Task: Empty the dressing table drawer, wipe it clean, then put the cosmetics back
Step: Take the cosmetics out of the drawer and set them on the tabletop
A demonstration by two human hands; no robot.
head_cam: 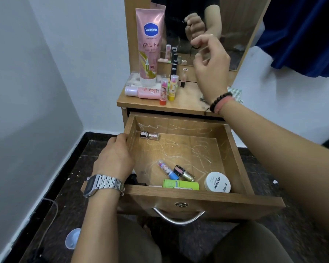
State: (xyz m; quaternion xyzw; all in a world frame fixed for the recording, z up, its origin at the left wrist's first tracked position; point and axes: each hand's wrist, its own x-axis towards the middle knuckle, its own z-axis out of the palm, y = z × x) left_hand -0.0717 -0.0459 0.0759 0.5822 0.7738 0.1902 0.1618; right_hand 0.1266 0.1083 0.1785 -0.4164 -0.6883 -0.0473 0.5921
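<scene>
Inside drawer [234, 149], two nail polish bottles [149, 135], one white jar [217, 182]

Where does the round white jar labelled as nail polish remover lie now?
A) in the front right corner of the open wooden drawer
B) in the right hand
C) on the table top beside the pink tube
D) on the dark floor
A: the round white jar lies inside the open wooden drawer, against its front wall on the right.

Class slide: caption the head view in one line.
Left hand grips the open drawer wall; right hand lifts something small and dark above the tabletop.
</scene>
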